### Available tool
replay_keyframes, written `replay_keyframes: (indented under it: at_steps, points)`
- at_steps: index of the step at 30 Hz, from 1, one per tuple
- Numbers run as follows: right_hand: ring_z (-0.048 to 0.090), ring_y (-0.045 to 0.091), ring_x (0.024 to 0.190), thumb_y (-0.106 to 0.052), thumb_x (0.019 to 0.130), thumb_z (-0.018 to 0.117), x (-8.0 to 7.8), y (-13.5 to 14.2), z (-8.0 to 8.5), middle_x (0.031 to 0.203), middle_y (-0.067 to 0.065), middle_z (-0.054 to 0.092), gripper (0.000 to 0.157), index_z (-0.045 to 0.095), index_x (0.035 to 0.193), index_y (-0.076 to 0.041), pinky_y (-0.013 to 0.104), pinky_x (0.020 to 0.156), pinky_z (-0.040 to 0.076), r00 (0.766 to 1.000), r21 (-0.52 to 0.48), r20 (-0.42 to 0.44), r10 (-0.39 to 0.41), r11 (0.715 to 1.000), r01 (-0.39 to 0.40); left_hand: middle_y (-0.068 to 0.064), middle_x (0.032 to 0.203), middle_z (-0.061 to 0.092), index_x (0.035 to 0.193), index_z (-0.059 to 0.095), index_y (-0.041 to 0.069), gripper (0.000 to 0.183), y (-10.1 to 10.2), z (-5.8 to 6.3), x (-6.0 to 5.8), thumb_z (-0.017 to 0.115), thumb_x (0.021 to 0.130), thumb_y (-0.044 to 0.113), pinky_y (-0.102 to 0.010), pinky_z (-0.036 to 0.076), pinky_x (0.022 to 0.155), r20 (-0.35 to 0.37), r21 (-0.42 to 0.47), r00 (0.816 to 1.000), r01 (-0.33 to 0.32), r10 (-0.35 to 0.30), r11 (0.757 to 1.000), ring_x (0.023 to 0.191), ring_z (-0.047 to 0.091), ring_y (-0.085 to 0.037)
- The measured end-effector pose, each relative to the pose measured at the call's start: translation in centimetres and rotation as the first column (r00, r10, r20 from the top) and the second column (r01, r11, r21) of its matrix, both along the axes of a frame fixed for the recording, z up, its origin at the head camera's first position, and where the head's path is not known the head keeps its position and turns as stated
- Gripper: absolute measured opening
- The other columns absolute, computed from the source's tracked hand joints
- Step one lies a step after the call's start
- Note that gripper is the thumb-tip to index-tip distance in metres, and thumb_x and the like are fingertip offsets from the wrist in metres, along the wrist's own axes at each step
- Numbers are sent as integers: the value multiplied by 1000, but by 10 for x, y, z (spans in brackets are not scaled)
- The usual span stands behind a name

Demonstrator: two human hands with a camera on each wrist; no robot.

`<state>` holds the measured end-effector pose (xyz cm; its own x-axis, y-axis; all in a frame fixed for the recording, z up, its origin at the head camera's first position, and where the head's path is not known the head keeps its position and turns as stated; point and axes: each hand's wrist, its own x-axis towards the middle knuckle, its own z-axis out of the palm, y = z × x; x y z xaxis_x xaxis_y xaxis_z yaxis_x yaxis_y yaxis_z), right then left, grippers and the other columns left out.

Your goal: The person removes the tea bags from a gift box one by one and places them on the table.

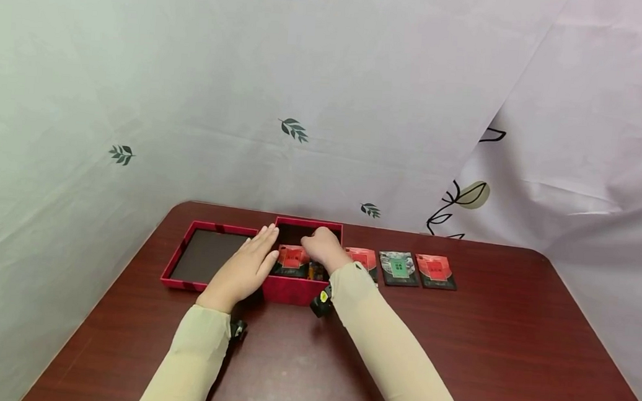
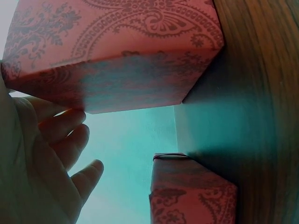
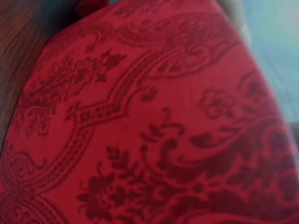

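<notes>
A deep red box (image 1: 292,292) with a dark floral pattern stands near the back of the table. Inside it, at the front left, lies a red and black packet (image 1: 291,258), with a bit of a yellowish packet (image 1: 316,271) beside it. My left hand (image 1: 242,272) rests along the box's left wall, its fingers fairly straight. Over the box's right part, my right hand (image 1: 325,248) reaches down inside with bent fingers; the fingertips are hidden, and I cannot tell whether they hold a packet. The right wrist view is filled by the patterned box wall (image 3: 149,112).
Left of the box lies a shallow red lid (image 1: 207,258) with a dark inside. To the right, in a row, are a red packet (image 1: 363,259) partly behind my right sleeve, a green and grey packet (image 1: 399,269) and another red packet (image 1: 436,271). A pale cloth hangs behind.
</notes>
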<state>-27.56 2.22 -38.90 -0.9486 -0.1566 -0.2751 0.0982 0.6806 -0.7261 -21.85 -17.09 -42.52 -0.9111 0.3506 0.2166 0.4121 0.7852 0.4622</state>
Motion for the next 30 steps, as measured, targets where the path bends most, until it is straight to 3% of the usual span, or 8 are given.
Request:
replay_keyframes:
  at_steps: [2, 6, 10, 13, 22, 26, 30]
  points:
    - [45, 20, 61, -24, 105, 48, 0, -2, -2, 82, 10, 50, 33, 63, 112, 4, 38, 73, 45, 1000, 35, 22, 2, 999, -3, -13, 166, 24, 159, 30, 2, 59, 0, 0, 1, 40, 110, 33, -55, 19, 122, 1, 2, 1000, 0, 0, 1000, 154, 19, -29]
    - [59, 26, 72, -24, 104, 51, 1, -3, -3, 91, 13, 56, 31, 63, 111, 3, 38, 75, 53, 998, 7, 58, -19, 1000, 19, -14, 166, 25, 159, 30, 2, 58, 1, 0, 1, 41, 110, 31, -56, 19, 122, -2, 5, 1000, 0, 0, 1000, 154, 20, -30]
    - [68, 33, 90, -25, 101, 56, 2, -4, -3, 107, 16, 61, 40, 60, 127, 5, 45, 82, 60, 990, -58, 124, -62, 996, 70, -14, 166, 25, 158, 31, 2, 58, 0, 0, 0, 44, 109, 28, -56, 19, 122, -4, 7, 1000, -1, 1, 1000, 154, 20, -30]
    - [68, 33, 91, -26, 101, 56, 0, -4, -3, 113, 16, 61, 46, 55, 136, 4, 46, 81, 60, 983, -70, 168, -80, 993, 93, -14, 166, 26, 159, 30, 2, 57, 1, 0, -1, 45, 109, 27, -56, 19, 122, -4, 12, 1000, -1, 1, 1000, 154, 20, -30]
    - [67, 31, 75, -15, 103, 45, -1, -1, -6, 122, 18, 57, 35, 51, 132, 5, 40, 75, 57, 980, -81, 184, -76, 992, 92, -13, 166, 25, 159, 30, 2, 57, 2, 0, -1, 43, 110, 27, -55, 19, 122, 9, 13, 1000, -2, 2, 1000, 154, 19, -29]
    - [63, 24, 68, -13, 101, 51, -1, 0, -5, 113, 17, 60, 30, 55, 125, 6, 37, 73, 57, 985, -114, 154, -77, 989, 95, -13, 166, 24, 159, 30, 2, 57, 3, 0, 0, 43, 110, 27, -55, 19, 122, 6, 17, 1000, -5, 5, 1000, 154, 20, -29]
    - [64, 20, 62, -9, 98, 56, -2, -1, -5, 87, 13, 63, 17, 63, 104, 5, 37, 72, 59, 990, -114, 120, -68, 990, 81, -13, 166, 24, 159, 28, 2, 57, 2, -1, 0, 43, 110, 27, -55, 19, 122, 10, 23, 1000, -11, 11, 1000, 154, 19, -29]
